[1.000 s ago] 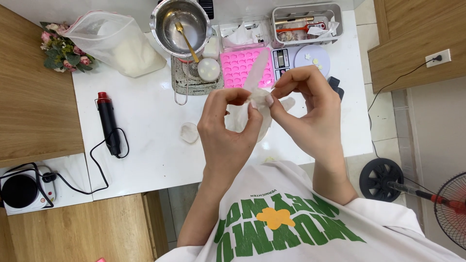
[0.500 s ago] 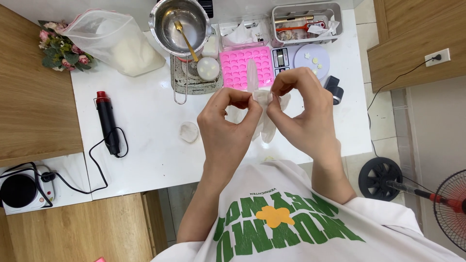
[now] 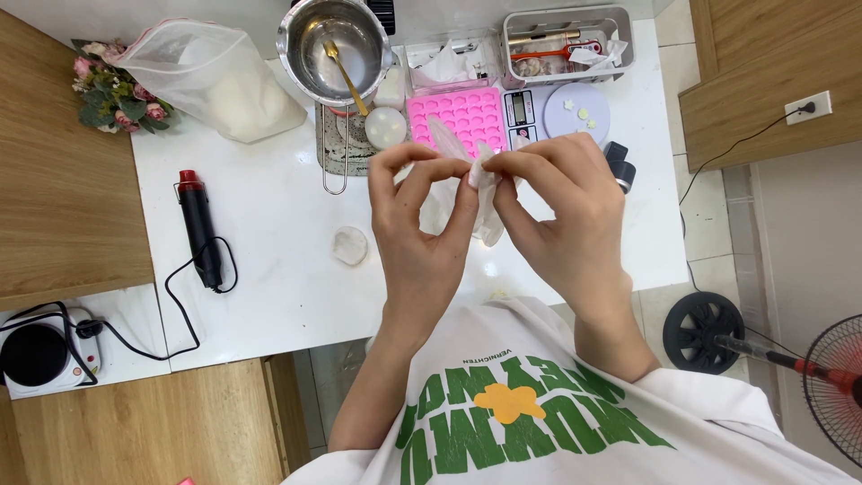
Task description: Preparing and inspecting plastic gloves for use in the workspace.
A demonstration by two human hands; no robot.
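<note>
Far left of the hands: a black hot plate (image 3: 36, 355) on a low shelf, a black heat gun (image 3: 199, 229) with red cap on the white worktop (image 3: 269, 296).
Just left of the hands: a small white disc (image 3: 349, 244).
Left hand (image 3: 422, 229): fingertips pinched on a thin clear plastic glove (image 3: 480, 193).
Right hand (image 3: 561, 220): pinching the same glove, fingertips almost meeting the left's.
Beyond the hands: steel pot (image 3: 334, 40), pink mould (image 3: 456, 117), scale (image 3: 557, 112).
</note>
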